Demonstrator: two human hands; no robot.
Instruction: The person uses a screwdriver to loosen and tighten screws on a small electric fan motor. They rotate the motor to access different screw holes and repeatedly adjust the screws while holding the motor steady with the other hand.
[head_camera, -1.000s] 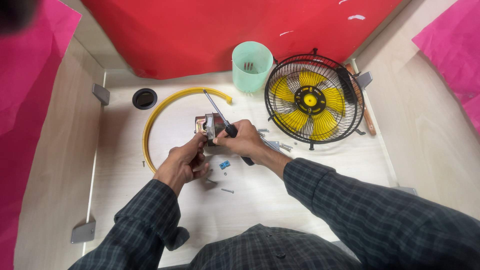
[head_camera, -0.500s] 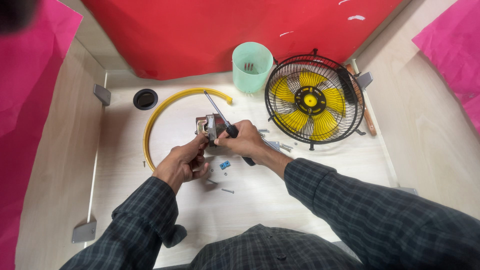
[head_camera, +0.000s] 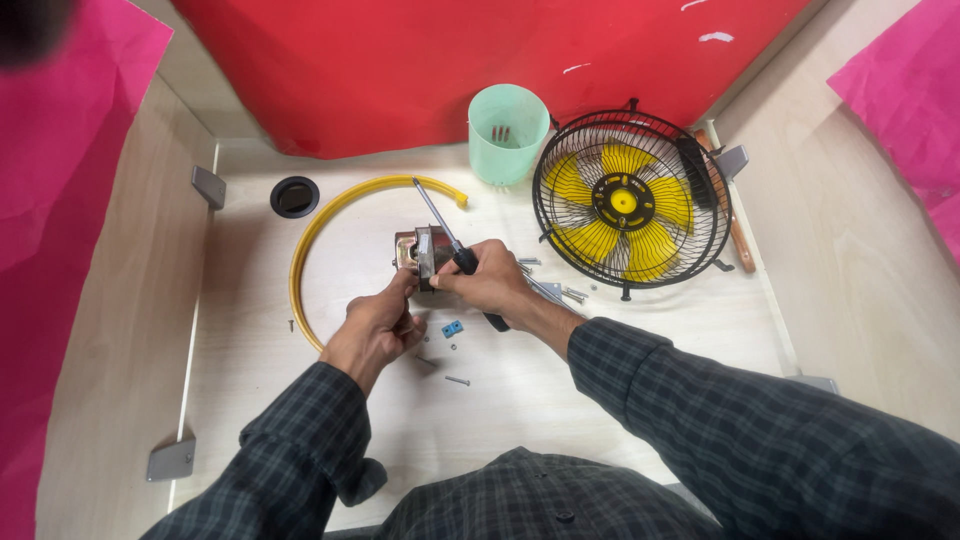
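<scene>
Right hand closed round black handle of screwdriver; long axis slanting, metal tip aimed up and left toward the yellow ring, handle end down and right. Left hand curled, pinching the small metal motor at mid surface. Shaft crossing over motor. Loose screws just below. Caged fan to the right, green cup behind.

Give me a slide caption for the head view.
Both hands grip a small fan motor, right hand holding a screwdriver.
</scene>
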